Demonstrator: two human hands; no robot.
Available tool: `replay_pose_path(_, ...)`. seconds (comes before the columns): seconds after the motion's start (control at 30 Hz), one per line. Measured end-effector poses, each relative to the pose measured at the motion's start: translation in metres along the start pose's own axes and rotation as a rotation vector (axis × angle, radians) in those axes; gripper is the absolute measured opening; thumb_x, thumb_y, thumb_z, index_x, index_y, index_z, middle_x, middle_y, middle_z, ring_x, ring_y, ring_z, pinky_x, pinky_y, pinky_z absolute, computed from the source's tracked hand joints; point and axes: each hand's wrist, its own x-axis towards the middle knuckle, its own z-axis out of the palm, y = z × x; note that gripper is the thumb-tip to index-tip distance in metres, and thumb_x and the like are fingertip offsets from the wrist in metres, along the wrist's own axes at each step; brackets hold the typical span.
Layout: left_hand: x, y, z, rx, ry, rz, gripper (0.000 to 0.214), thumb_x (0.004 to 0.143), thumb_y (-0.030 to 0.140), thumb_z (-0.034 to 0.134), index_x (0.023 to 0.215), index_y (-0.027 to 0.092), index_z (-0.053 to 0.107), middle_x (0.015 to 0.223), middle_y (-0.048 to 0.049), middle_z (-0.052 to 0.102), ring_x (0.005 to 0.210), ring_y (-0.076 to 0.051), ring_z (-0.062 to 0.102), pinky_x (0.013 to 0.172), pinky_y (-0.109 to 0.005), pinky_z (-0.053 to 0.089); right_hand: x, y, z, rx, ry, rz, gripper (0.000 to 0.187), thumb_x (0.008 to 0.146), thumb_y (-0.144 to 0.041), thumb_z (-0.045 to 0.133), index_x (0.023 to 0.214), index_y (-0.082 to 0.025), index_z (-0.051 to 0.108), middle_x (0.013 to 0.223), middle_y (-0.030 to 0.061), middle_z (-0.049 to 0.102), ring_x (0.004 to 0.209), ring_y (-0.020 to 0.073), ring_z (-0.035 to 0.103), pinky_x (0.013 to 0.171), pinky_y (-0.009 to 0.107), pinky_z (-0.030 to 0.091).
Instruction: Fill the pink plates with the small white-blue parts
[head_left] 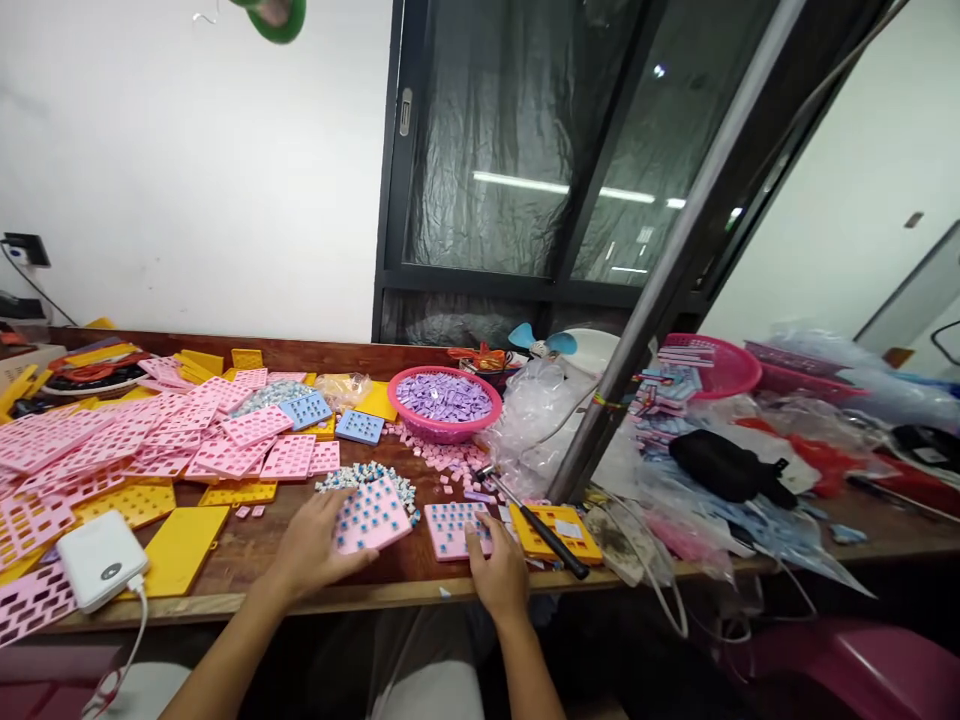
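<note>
My left hand (319, 545) is closed on the left side of a pink plate (369, 545) dotted with small blue pieces, its thumb along the near edge. That plate is tilted and raised a little over the table. A second pink plate (435, 512) with rows of blue pieces lies flat to the right. Closed around its right edge, my right hand (499, 570) has thumb and index finger over the plate's face. Just behind the left plate is a heap of small white and blue pieces (397, 478). A hammer (544, 528) rests across a yellow frame (589, 543) beside my right hand.
Stacked pink grid plates (180, 425) and yellow plates (184, 550) cover the left side. A white power bank (103, 560) sits near the front edge. Behind stands a pink basket (446, 430) of purple pieces. A metal pole (637, 340) rises at right, among plastic bags (536, 420).
</note>
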Motion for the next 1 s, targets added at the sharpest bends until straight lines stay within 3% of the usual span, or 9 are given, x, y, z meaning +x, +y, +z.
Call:
replay_pose_path(0.27, 0.074, 0.09, 0.105, -0.026, -0.13, 0.191, 0.086, 0.066, 0.069, 0.074, 0.135, 0.022, 0.053, 0.123, -0.0138, 0.065, 0.113, -0.036, 0.059, 0.099, -0.049, 0.046, -0.007, 0.007, -0.003, 0.341, 0.273, 0.232, 0.05, 0.099, -0.051, 0.042, 0.125, -0.013, 0.062, 0.127, 0.0192, 0.066, 0.117, 0.0317, 0.063, 0.097, 0.045, 0.049)
replay_pose_path(0.4, 0.088, 0.106, 0.143, -0.043, -0.227, 0.179, 0.088, 0.069, 0.073, 0.069, 0.138, 0.021, 0.053, 0.127, -0.0158, 0.062, 0.117, -0.037, 0.056, 0.103, -0.051, 0.044, -0.008, 0.007, -0.006, 0.302, 0.269, 0.113, 0.051, 0.099, -0.048, 0.045, 0.134, -0.013, 0.055, 0.137, 0.021, 0.059, 0.126, 0.0325, 0.056, 0.106, 0.05, 0.043)
replay_pose_path(0.5, 0.091, 0.107, 0.154, -0.082, -0.261, 0.154, 0.091, 0.071, 0.073, 0.068, 0.143, 0.02, 0.048, 0.134, -0.0165, 0.058, 0.123, -0.038, 0.053, 0.105, -0.052, 0.042, -0.007, 0.004, -0.008, 0.201, 0.216, -0.026, 0.048, 0.099, -0.048, 0.048, 0.13, -0.014, 0.059, 0.135, 0.0202, 0.06, 0.127, 0.0328, 0.054, 0.109, 0.053, 0.04)
replay_pose_path(0.6, 0.097, 0.092, 0.144, -0.151, -0.235, 0.185, 0.092, 0.072, 0.07, 0.071, 0.146, 0.021, 0.045, 0.143, -0.016, 0.053, 0.129, -0.036, 0.05, 0.108, -0.05, 0.041, -0.004, 0.002, -0.006, 0.055, 0.109, -0.125, 0.046, 0.099, -0.051, 0.046, 0.119, -0.016, 0.067, 0.127, 0.0174, 0.066, 0.124, 0.0329, 0.056, 0.108, 0.053, 0.038)
replay_pose_path(0.67, 0.102, 0.067, 0.123, -0.143, -0.169, 0.17, 0.083, 0.077, 0.065, 0.069, 0.144, 0.023, 0.046, 0.145, -0.014, 0.051, 0.132, -0.033, 0.048, 0.111, -0.046, 0.039, -0.002, 0.002, -0.002, -0.048, 0.079, -0.14, 0.051, 0.098, -0.057, 0.045, 0.116, -0.016, 0.069, 0.126, 0.017, 0.068, 0.123, 0.0336, 0.056, 0.107, 0.053, 0.037)
replay_pose_path(0.77, 0.102, 0.007, 0.078, 0.13, -0.097, -0.083, 0.06, 0.087, 0.055, 0.064, 0.138, 0.025, 0.052, 0.144, -0.0102, 0.052, 0.132, -0.028, 0.047, 0.112, -0.039, 0.036, 0.0, 0.001, 0.005, -0.16, 0.093, -0.136, 0.06, 0.095, -0.063, 0.044, 0.117, -0.013, 0.068, 0.127, 0.0184, 0.067, 0.125, 0.0348, 0.054, 0.106, 0.052, 0.037)
replay_pose_path(0.83, 0.095, -0.041, 0.044, 0.321, -0.101, -0.292, 0.056, 0.088, 0.048, 0.065, 0.136, 0.021, 0.053, 0.146, -0.0141, 0.049, 0.135, -0.031, 0.043, 0.113, -0.043, 0.034, 0.001, 0.001, 0.008, -0.208, 0.11, -0.135, 0.062, 0.096, -0.063, 0.039, 0.119, -0.012, 0.067, 0.128, 0.019, 0.066, 0.127, 0.0355, 0.052, 0.107, 0.052, 0.035)
replay_pose_path(0.9, 0.082, -0.084, 0.015, 0.39, -0.098, -0.395, 0.059, 0.084, 0.044, 0.068, 0.133, 0.015, 0.055, 0.142, -0.0215, 0.05, 0.134, -0.039, 0.042, 0.11, -0.051, 0.034, 0.001, 0.0, 0.01, -0.24, 0.125, -0.135, 0.063, 0.098, -0.062, 0.035, 0.12, -0.012, 0.066, 0.13, 0.0194, 0.065, 0.13, 0.036, 0.049, 0.108, 0.052, 0.032)
replay_pose_path(1.0, 0.059, -0.127, -0.009, 0.447, -0.154, -0.439, 0.058, 0.077, 0.044, 0.075, 0.126, 0.018, 0.059, 0.135, -0.0183, 0.056, 0.129, -0.038, 0.047, 0.104, -0.048, 0.04, 0.002, -0.001, 0.01, -0.255, 0.125, -0.136, 0.063, 0.098, -0.061, 0.034, 0.122, -0.011, 0.065, 0.13, 0.0199, 0.065, 0.131, 0.036, 0.048, 0.109, 0.052, 0.031)
